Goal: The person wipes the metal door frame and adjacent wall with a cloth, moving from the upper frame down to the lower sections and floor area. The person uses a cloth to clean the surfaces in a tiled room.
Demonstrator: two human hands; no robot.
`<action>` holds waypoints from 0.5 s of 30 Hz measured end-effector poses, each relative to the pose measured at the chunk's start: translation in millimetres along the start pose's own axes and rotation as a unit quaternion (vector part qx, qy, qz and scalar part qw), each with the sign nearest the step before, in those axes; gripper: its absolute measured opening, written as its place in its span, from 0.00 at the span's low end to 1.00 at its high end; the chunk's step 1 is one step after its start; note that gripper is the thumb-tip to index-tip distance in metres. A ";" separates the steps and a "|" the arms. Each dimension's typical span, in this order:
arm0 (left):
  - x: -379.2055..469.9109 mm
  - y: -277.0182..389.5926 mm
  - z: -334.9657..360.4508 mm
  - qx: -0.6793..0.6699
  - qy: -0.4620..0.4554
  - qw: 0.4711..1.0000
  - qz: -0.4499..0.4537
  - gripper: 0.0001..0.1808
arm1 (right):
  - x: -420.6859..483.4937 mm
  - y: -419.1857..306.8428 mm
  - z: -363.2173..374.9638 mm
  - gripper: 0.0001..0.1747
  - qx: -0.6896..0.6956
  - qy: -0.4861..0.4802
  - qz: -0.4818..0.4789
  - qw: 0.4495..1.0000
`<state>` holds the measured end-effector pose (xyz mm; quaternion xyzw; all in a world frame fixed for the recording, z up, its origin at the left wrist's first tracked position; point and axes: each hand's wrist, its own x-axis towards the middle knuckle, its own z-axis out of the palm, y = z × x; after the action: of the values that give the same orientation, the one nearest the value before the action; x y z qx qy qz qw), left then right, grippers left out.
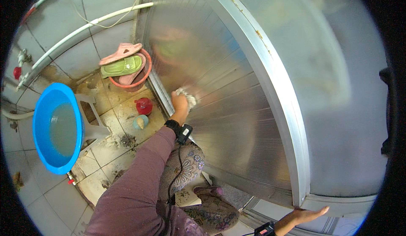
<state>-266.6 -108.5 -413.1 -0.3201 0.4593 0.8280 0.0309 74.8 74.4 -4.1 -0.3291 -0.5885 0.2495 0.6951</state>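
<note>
My left hand (180, 104) presses a crumpled whitish cloth (187, 98) against the shiny ribbed metal panel of a door (234, 115). The panel carries a blurred reflection of the hand and nearby objects. A black strap with a small device is on that wrist, and a cable runs from it along the sleeve. At the lower right, my right hand (296, 217) is by the bottom corner of the door's aluminium frame (293, 109). One digit stretches out to the right; the other fingers are hard to make out, so whether it grips the frame is unclear.
A blue basin (56, 90) of cloudy water rests on a pale plastic stool (95, 131). A red basket (138, 86) holds pink and green slippers (122, 66). Beside it are a red container (144, 106) and a light-blue round object (140, 122). A white pipe (73, 36) lines the tiled wall.
</note>
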 end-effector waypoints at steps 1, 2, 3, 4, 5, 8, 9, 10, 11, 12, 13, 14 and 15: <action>-13.9 18.1 8.7 0.046 0.003 0.998 0.034 0.07 | 1.6 2.0 -2.3 0.46 -0.027 0.011 -0.001 1.000; -29.5 34.1 17.4 0.044 -0.007 0.993 0.109 0.06 | 3.2 4.1 -2.3 0.45 -0.010 -0.012 0.000 1.000; -48.2 48.4 27.3 0.046 -0.012 0.983 0.179 0.05 | 5.7 5.3 -4.2 0.45 0.000 -0.027 0.003 1.000; -61.5 66.2 37.2 0.075 -0.017 0.973 0.219 0.06 | 6.1 6.8 -4.9 0.44 0.002 -0.019 -0.006 1.000; -74.3 84.1 45.5 0.106 -0.028 0.963 0.247 0.07 | 8.8 6.8 -5.9 0.43 -0.027 -0.007 -0.019 0.999; -121.7 124.5 65.1 0.101 -0.101 0.934 0.329 0.10 | 11.4 5.9 -8.0 0.43 0.025 -0.038 0.025 0.999; -133.4 133.3 69.0 0.122 -0.118 0.914 0.369 0.11 | 12.1 5.5 -8.4 0.43 0.028 -0.044 0.020 0.998; -145.6 136.3 71.4 0.112 -0.134 0.898 0.403 0.11 | 12.5 5.1 -9.1 0.43 0.030 -0.051 0.015 0.998; -155.9 134.1 71.3 0.097 -0.150 0.878 0.444 0.12 | 12.9 5.3 -9.7 0.43 0.029 -0.053 0.022 0.998; -160.3 129.2 68.9 0.095 -0.168 0.870 0.453 0.13 | 13.5 5.6 -10.1 0.43 0.027 -0.053 0.028 0.998; -159.2 120.9 65.2 0.117 -0.152 0.881 0.432 0.13 | 13.8 6.5 -10.6 0.43 0.022 -0.058 0.034 0.998; -151.9 110.0 59.1 0.122 -0.132 0.883 0.434 0.13 | 14.2 7.5 -10.6 0.44 0.032 -0.056 0.039 0.997; -141.9 95.0 51.6 0.129 -0.111 0.884 0.435 0.13 | 14.6 8.5 -11.0 0.44 0.040 -0.063 0.045 0.996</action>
<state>-212.7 -88.5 -244.3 0.0126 0.6483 0.7224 -0.2402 88.7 88.9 -1.9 -0.3115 -0.6050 0.3240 0.6572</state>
